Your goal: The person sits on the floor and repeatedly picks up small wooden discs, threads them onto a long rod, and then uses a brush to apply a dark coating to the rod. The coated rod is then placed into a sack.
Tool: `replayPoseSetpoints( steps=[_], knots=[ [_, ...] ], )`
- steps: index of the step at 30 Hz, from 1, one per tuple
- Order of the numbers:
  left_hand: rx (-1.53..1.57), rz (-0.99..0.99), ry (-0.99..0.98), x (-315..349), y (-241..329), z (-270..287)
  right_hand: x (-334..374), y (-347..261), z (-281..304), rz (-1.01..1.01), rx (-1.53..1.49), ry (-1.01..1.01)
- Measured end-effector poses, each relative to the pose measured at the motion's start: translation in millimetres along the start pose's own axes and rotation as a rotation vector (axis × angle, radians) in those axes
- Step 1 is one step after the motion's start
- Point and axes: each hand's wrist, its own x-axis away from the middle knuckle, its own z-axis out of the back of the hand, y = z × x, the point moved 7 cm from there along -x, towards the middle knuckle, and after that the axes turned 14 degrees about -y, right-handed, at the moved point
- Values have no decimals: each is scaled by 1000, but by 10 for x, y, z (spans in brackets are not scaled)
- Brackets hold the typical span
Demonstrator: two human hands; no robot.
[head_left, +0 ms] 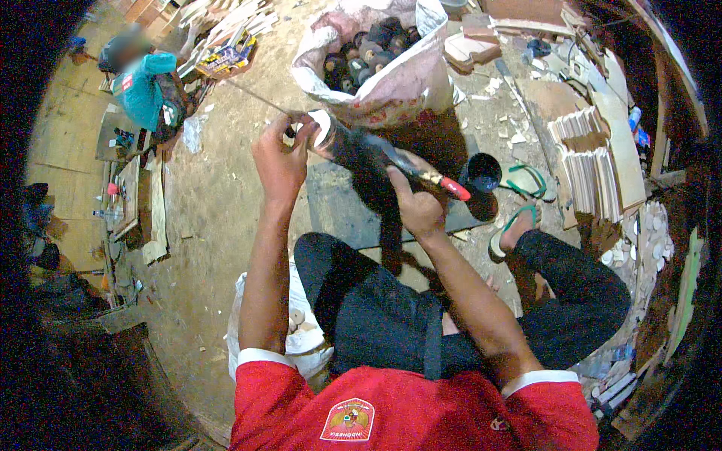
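Head view: left grip (pixel 280 158) pinches a white-ended dark piece (pixel 323 129) nearside of the sack (pixel 423 99), right grip (pixel 420 210) wraps a brush (pixel 427 173); piece looks light, stiff, maybe paint-slick, so pale end's safest.

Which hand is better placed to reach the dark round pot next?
Right, probably: the right hand is nearer the dark round pot and holds the red-ended tool; the left hand is farther off, holding a white-faced piece.

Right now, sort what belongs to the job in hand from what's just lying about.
Likely the job: brush in right hand; pale-ended piece in left hand; black cup; sack of dark pieces.

Lying about, apparently: loose sandal; plastic bag; stacked flat pieces.
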Motion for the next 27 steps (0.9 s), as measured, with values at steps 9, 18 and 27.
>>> replayPoseSetpoints(
  steps=[9,18,27],
  knots=[
    [-233,-132,2,-25,114,85,-45,-3,-14,-167,-126,11],
    [-73,-83,-59,-31,47,42,-76,150,44,-242,-155,-38],
    [36,-98,-179,-48,72,55,-84,-5,-42,-74,43,-138]
  ],
)
